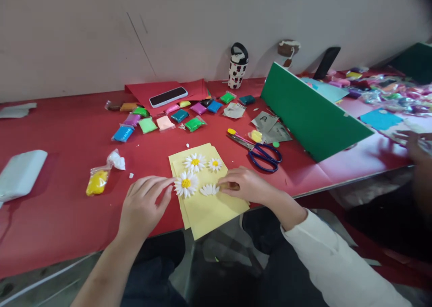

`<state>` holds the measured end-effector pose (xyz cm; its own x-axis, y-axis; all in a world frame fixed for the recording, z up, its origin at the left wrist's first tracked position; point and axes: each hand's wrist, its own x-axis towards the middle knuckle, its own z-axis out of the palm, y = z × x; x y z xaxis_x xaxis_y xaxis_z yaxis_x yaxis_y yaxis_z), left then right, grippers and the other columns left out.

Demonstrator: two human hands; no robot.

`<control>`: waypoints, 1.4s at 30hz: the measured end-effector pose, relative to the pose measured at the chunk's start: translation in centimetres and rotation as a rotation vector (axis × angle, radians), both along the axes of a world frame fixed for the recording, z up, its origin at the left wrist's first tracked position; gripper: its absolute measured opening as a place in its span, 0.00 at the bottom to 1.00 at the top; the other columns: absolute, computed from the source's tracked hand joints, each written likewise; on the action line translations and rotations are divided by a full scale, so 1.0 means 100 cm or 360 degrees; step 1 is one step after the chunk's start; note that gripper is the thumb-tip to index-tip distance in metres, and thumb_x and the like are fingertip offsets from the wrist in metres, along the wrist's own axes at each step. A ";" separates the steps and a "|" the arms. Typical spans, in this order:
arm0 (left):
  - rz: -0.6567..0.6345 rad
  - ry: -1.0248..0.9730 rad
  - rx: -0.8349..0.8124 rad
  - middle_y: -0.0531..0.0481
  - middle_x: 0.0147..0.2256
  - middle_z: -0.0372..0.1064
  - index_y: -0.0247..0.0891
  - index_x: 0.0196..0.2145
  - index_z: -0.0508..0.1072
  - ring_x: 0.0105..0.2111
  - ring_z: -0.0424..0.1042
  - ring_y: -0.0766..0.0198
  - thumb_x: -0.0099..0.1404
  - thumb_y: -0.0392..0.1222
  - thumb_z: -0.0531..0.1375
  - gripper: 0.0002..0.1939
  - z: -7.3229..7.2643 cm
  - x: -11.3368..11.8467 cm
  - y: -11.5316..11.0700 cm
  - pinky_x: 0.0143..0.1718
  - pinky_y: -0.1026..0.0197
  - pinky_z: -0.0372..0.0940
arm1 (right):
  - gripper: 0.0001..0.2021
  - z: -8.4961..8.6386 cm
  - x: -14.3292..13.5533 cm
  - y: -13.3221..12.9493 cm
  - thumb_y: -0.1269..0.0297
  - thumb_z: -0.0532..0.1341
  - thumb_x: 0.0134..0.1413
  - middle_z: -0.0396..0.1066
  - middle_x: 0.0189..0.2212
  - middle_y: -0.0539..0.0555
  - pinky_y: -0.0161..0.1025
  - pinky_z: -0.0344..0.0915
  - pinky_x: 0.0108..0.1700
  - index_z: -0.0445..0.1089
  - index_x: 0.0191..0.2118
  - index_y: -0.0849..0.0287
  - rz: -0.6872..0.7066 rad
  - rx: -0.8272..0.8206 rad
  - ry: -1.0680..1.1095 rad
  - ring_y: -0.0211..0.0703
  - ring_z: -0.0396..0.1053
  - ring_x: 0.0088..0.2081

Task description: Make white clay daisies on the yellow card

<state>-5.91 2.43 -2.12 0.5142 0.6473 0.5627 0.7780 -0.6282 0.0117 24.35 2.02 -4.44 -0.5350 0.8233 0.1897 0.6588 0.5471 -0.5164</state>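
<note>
Through the head view I look down on a red-covered surface (60,226) with a stack of pale yellow paper sheets (211,217) at its near edge. On the stack lie three white-petalled clay daisies with yellow centres: a large one (186,184) at the left, another (195,162) behind it, and a smaller one (215,164) to the right of that. Nearer the right hand sits a white petal piece (209,189) showing no yellow centre.

My right hand (241,184) reaches in from the right, its fingers bent close together at the right end of the petal piece; I cannot tell whether they grip anything. My left hand (146,201) is at the left edge of the stack, fingertips by the large daisy, thumb and forefinger apart; whether they touch the petals I cannot make out.

Right of the stack, dark-blue-handled scissors (265,156) lie with their blades pointing to the far left. A clear packet of yellow clay (97,181) lies well to the left. Behind the stack I see small packets of coloured clay (147,125), and a green board (313,118) stands tilted on the right. Beyond it, another person's hand (413,143) is over the surface at the far right.
</note>
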 end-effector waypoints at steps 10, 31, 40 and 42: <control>-0.0385 0.0210 0.0052 0.52 0.48 0.76 0.41 0.49 0.74 0.48 0.73 0.55 0.65 0.40 0.61 0.15 -0.005 0.069 -0.028 0.51 0.53 0.63 | 0.07 -0.011 -0.002 -0.009 0.63 0.62 0.58 0.74 0.29 0.50 0.37 0.54 0.37 0.76 0.41 0.54 -0.0163 0.0094 -0.0016 0.37 0.70 0.33; -0.0272 0.0310 -0.0108 0.52 0.53 0.72 0.41 0.53 0.73 0.54 0.67 0.50 0.67 0.51 0.58 0.21 -0.022 0.077 -0.024 0.54 0.51 0.59 | 0.08 -0.005 -0.010 -0.020 0.67 0.60 0.60 0.75 0.28 0.49 0.39 0.53 0.37 0.76 0.42 0.54 -0.0320 0.0062 0.0048 0.37 0.68 0.30; -0.0275 0.0305 -0.0150 0.52 0.53 0.72 0.40 0.53 0.73 0.54 0.67 0.48 0.67 0.51 0.58 0.20 -0.022 0.076 -0.025 0.53 0.50 0.59 | 0.08 -0.003 -0.011 -0.020 0.67 0.59 0.60 0.75 0.28 0.48 0.40 0.51 0.36 0.76 0.41 0.53 -0.0305 0.0011 0.0014 0.37 0.68 0.30; -0.0275 0.0304 -0.0152 0.51 0.53 0.72 0.41 0.53 0.73 0.53 0.67 0.48 0.67 0.51 0.58 0.20 -0.022 0.076 -0.024 0.53 0.50 0.59 | 0.08 -0.002 -0.011 -0.021 0.67 0.59 0.60 0.75 0.29 0.48 0.39 0.52 0.36 0.75 0.41 0.54 -0.0318 0.0011 0.0030 0.37 0.68 0.30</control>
<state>1.72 -0.01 -4.35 0.7125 0.5864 0.3855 0.6532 -0.7549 -0.0591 23.27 -0.07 -4.68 -0.3572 0.9115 0.2040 0.7451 0.4098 -0.5262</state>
